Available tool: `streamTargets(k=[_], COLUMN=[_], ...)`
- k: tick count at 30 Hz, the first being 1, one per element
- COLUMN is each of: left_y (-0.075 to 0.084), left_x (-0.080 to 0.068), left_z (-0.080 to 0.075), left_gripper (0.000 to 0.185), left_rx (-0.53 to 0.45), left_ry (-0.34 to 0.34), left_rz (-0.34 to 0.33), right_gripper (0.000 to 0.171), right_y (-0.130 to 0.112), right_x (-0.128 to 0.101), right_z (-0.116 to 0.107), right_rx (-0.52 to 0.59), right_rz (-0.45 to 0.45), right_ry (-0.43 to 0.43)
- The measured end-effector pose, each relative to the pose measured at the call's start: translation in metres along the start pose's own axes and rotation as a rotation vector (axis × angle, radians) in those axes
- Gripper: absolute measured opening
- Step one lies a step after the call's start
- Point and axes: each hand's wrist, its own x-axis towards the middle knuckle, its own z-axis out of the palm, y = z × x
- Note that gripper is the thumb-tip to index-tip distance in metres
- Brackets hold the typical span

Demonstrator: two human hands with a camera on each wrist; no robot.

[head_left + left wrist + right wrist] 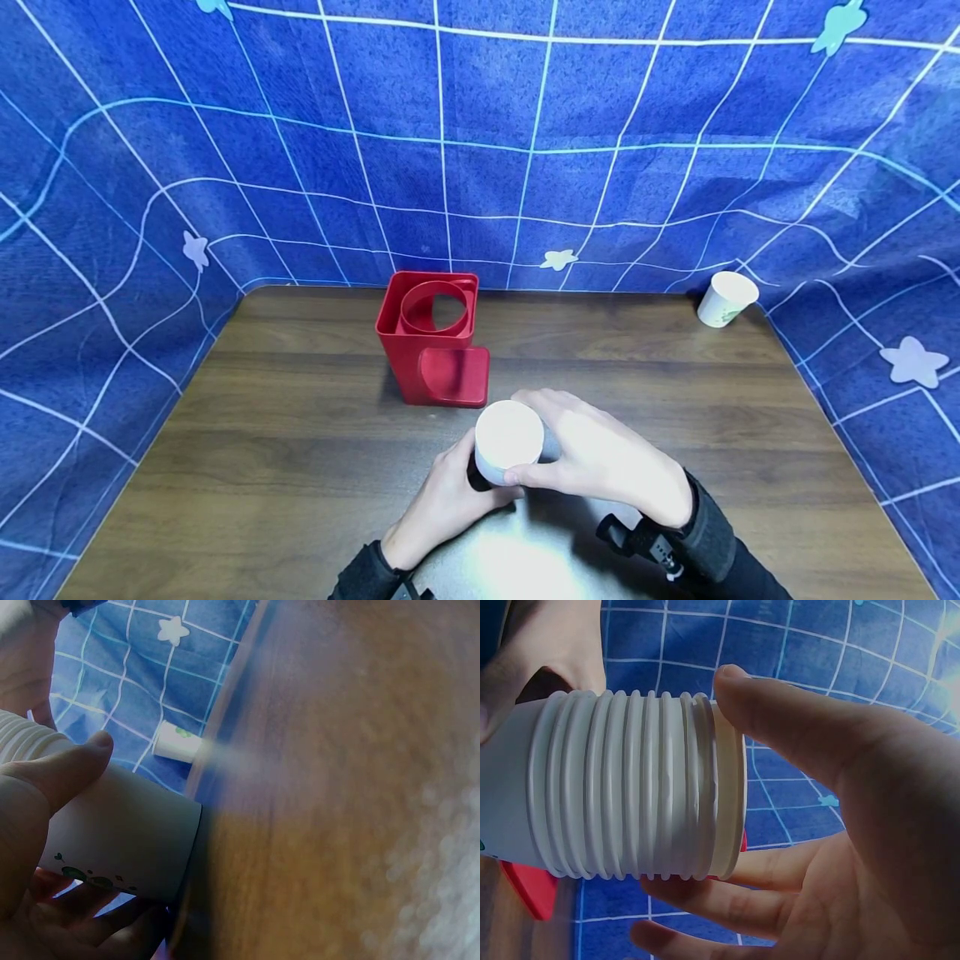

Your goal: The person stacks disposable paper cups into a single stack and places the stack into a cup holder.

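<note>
**Both hands on a stack of paper cups near the red holder**

A stack of white paper cups (508, 442) stands on the brown wood-grain table (285, 450), just in front of a red plastic box-shaped cup holder (435, 337) with a round opening in its top. The left hand (442, 504) wraps around the lower part of the stack, thumb (71, 769) on the smooth wall of the bottom cup and fingers curled beneath it, so its grip is closed on the stack. The right hand (600, 454) comes over from the right and takes the upper part: its thumb (780, 712) lies against the ribbed rims at the top and its fingers (727, 900) curl round the far side, a grip also grasping the stack. In the right wrist view the many stacked rims show as close ridges. A single white paper cup (726, 298) lies tilted at the table's far right corner, against the blue checked cloth backdrop (525, 125), well apart from the hands.
</note>
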Motion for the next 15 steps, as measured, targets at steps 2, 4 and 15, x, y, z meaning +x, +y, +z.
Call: streamTargets(k=[2,4,15], left_y=[0.0003,0.0006,0.0012], left_x=[-0.0001,0.0000,0.0002], left_z=[-0.0001,-0.0001,-0.0001], left_gripper=[0.078,0.077,0.078], left_rx=[0.002,0.005,0.001], left_ry=[-0.001,0.000,-0.004], left_rz=[-0.004,-0.006,-0.011], right_gripper=[0.069,0.069,0.064], right_y=[-0.0002,-0.0002,0.0011], right_x=[0.0002,0.0003,0.0007], right_z=[0.0000,0.0001,0.0023], right_rx=[0.003,0.005,0.009], right_rz=[0.000,0.001,-0.023], right_ry=[-0.002,-0.004,-0.001])
